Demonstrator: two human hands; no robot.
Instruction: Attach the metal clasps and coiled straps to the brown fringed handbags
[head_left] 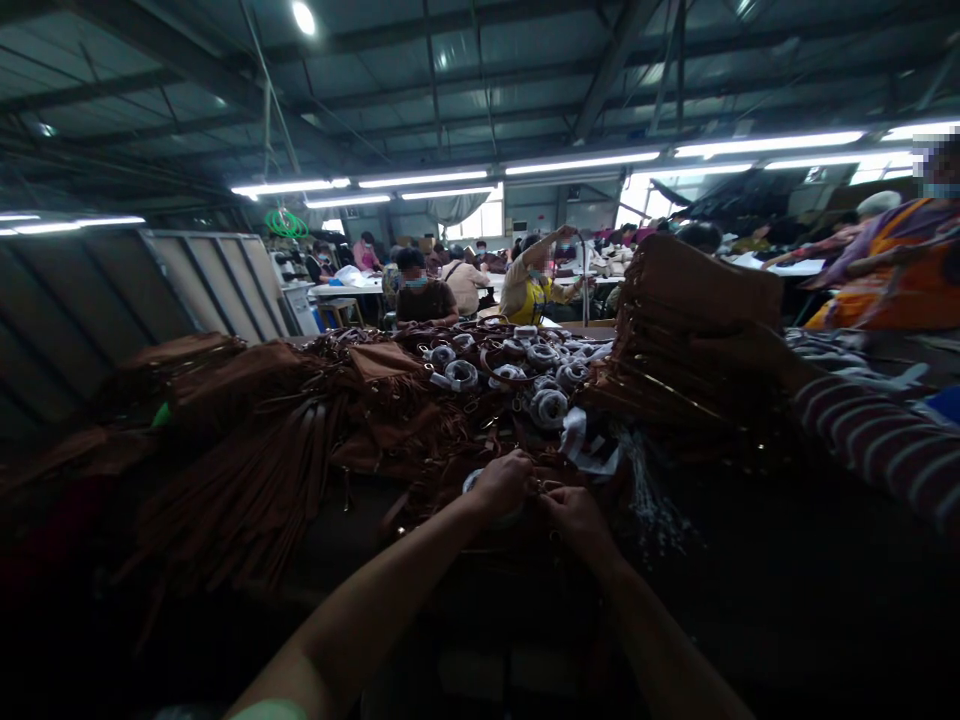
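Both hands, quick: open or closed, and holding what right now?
Left hand: closed, pinching at a small shiny piece, too small to identify.
Right hand: closed, pinching at what looks like the same piece.

Dark table (330,525); brown fringed pieces (251,480) left of left hand (504,487); wrapped coils (547,405) heaped out beyond; pale strings (649,495) right of right hand (583,520)
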